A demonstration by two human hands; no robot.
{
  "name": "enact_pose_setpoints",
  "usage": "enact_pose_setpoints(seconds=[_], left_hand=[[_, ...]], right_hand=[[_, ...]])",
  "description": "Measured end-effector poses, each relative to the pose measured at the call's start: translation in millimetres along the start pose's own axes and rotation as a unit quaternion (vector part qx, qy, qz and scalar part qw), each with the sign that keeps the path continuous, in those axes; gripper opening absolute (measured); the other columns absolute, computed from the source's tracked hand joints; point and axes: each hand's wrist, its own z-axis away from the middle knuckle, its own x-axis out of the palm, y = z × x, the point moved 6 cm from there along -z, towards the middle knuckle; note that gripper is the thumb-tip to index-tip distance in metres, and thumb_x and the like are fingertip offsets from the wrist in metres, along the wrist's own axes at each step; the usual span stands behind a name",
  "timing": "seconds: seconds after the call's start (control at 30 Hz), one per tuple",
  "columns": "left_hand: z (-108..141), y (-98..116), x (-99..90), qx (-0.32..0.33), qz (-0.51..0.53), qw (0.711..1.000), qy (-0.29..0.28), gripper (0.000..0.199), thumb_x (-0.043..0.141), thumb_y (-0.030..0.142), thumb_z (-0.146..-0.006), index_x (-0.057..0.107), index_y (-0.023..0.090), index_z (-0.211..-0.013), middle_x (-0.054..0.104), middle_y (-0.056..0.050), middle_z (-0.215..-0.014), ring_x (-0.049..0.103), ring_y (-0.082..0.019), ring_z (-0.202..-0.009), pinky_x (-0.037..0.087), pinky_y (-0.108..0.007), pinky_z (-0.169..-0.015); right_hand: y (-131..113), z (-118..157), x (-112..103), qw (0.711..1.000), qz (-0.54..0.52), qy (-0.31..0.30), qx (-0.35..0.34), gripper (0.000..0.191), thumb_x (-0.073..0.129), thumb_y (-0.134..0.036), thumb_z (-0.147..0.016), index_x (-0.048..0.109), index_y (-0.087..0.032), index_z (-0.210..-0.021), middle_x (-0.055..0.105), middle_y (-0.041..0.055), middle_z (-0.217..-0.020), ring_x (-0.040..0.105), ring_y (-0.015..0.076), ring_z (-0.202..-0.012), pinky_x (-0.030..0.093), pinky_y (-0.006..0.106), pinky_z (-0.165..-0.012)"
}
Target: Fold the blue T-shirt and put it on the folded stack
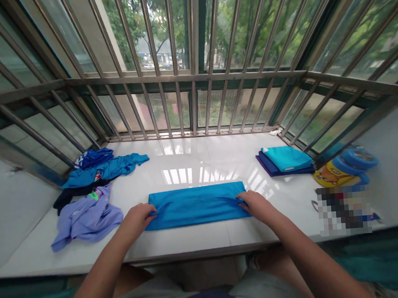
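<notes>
A bright blue garment, folded into a long flat strip, lies on the white window ledge in front of me. My left hand grips its left end, fingers curled on the cloth. At the strip's right end my right hand pinches the cloth in the same way. Both forearms reach in from the bottom of the view.
A loose heap of unfolded clothes lies at the left: a lilac shirt and blue tops. Folded teal and navy garments are stacked at the right. Blue-and-yellow objects sit further right. Metal window bars close off the back.
</notes>
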Motion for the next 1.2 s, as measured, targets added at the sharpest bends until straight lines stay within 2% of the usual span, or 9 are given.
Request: enact_pose_setpoints(seconds=[0.13, 0.27, 0.37, 0.53, 0.67, 0.87, 0.97, 1.07, 1.2], left_hand=[[50, 3, -5.9, 0.083, 0.144, 0.986, -0.013, 0.019, 0.065, 0.039, -0.094, 0.080, 0.028, -0.091, 0.077, -0.008, -0.116, 0.069, -0.026, -0.112, 0.054, -0.038, -0.102], [82, -9, 2.0, 0.028, 0.227, 0.970, -0.086, 0.018, 0.069, 0.040, -0.089, 0.080, 0.026, -0.090, 0.080, -0.008, -0.116, 0.073, -0.027, -0.109, 0.055, -0.040, -0.103], [78, -15, 0.5, -0.027, 0.239, 0.966, -0.092, 0.026, 0.070, 0.049, -0.087, 0.080, 0.026, -0.095, 0.081, -0.006, -0.105, 0.073, -0.028, -0.102, 0.056, -0.039, -0.098], [33, -17, -7.7, -0.103, 0.285, 0.953, 0.013, 0.046, 0.066, 0.066, -0.083, 0.073, 0.022, -0.097, 0.071, 0.001, -0.072, 0.066, -0.022, -0.071, 0.051, -0.031, -0.067], [1, -29, -2.8, -0.156, 0.254, 0.950, 0.095, 0.050, 0.061, 0.072, -0.080, 0.066, 0.022, -0.083, 0.065, 0.001, -0.065, 0.061, -0.021, -0.064, 0.043, -0.030, -0.061], [-8, -50, 11.3, -0.203, 0.209, 0.947, 0.138, 0.051, 0.057, 0.075, -0.077, 0.060, 0.024, -0.075, 0.061, 0.002, -0.060, 0.057, -0.020, -0.060, 0.037, -0.030, -0.058], [-6, -55, 15.3, -0.218, 0.222, 0.936, 0.164, 0.051, 0.061, 0.075, -0.074, 0.063, 0.024, -0.082, 0.065, 0.001, -0.066, 0.062, -0.022, -0.063, 0.041, -0.030, -0.059], [0, -58, 12.9, -0.246, 0.216, 0.913, 0.242, 0.058, 0.068, 0.072, -0.070, 0.065, 0.024, -0.103, 0.067, 0.002, -0.075, 0.067, -0.023, -0.068, 0.046, -0.031, -0.063], [10, -59, 12.5, -0.272, 0.218, 0.890, 0.294, 0.063, 0.069, 0.073, -0.071, 0.063, 0.024, -0.111, 0.066, 0.003, -0.076, 0.066, -0.022, -0.065, 0.048, -0.032, -0.061]], right_hand=[[2, 40, -3, 0.990, -0.109, 0.030, -0.080, 0.018, 0.061, -0.028, -0.099, 0.077, -0.024, -0.106, 0.073, 0.0108, -0.114, 0.067, 0.0298, -0.110, 0.053, 0.041, -0.098], [9, 67, 3, 0.964, -0.245, 0.000, -0.100, 0.020, 0.064, -0.022, -0.090, 0.076, -0.026, -0.105, 0.074, 0.0082, -0.120, 0.067, 0.0281, -0.114, 0.052, 0.040, -0.102], [20, 62, 6, 0.948, -0.309, -0.033, -0.063, 0.026, 0.061, -0.018, -0.081, 0.077, -0.024, -0.101, 0.077, 0.0059, -0.110, 0.070, 0.0273, -0.105, 0.053, 0.039, -0.098], [38, 20, 1, 0.921, -0.390, 0.018, 0.022, 0.025, 0.063, -0.034, -0.083, 0.074, -0.022, -0.102, 0.078, 0.0043, -0.096, 0.071, 0.0272, -0.092, 0.056, 0.037, -0.085], [50, -7, 0, 0.940, -0.282, 0.108, 0.161, 0.032, 0.058, -0.047, -0.095, 0.074, -0.021, -0.100, 0.078, 0.0081, -0.093, 0.071, 0.0277, -0.086, 0.054, 0.036, -0.075], [48, -10, 12, 0.940, -0.193, 0.128, 0.249, 0.026, 0.056, -0.042, -0.100, 0.070, -0.021, -0.092, 0.075, 0.0056, -0.088, 0.070, 0.0248, -0.087, 0.046, 0.031, -0.074], [45, -5, 15, 0.934, -0.165, 0.134, 0.286, 0.028, 0.054, -0.042, -0.104, 0.071, -0.019, -0.101, 0.076, 0.0096, -0.098, 0.071, 0.0259, -0.093, 0.045, 0.031, -0.075], [35, 0, 17, 0.928, -0.107, 0.135, 0.332, 0.042, 0.053, -0.050, -0.107, 0.068, -0.012, -0.119, 0.073, 0.0194, -0.116, 0.071, 0.0309, -0.102, 0.046, 0.034, -0.078], [21, -1, 27, 0.926, -0.071, 0.070, 0.364, 0.046, 0.050, -0.051, -0.110, 0.067, -0.010, -0.121, 0.075, 0.0211, -0.110, 0.074, 0.0319, -0.102, 0.050, 0.035, -0.081]])
